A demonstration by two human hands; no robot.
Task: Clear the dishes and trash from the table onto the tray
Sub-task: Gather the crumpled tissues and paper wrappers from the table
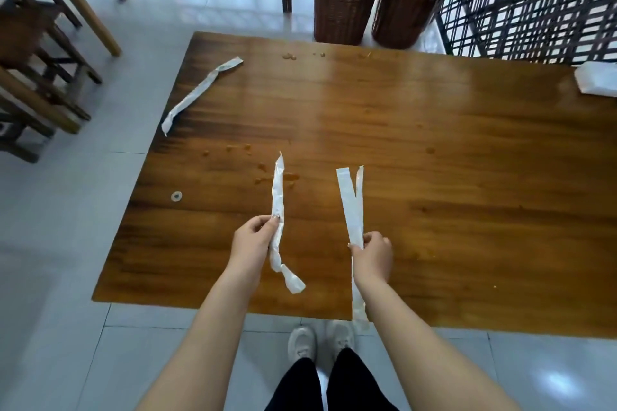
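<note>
I am pinching a twisted wrapper (pixel 278 197) in my left hand (pixel 254 237) and a flat wrapper (pixel 350 207) in my right hand (pixel 373 253), both held over the near part of the table (pixel 450 150). Each is running lengthwise away from me, upper tip pointing toward the far edge and tail drooping my way. I am judging them nearly weightless, limp and crinkly, so a mid-length pinch is sufficing, though bunching them would tame the loose ends.

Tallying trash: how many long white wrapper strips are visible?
3: twisted white wrapper strip in the left hand; flat white wrapper strip in the right hand; third white strip lying on the brown wooden table, far-left edge. None apparently hidden.
</note>
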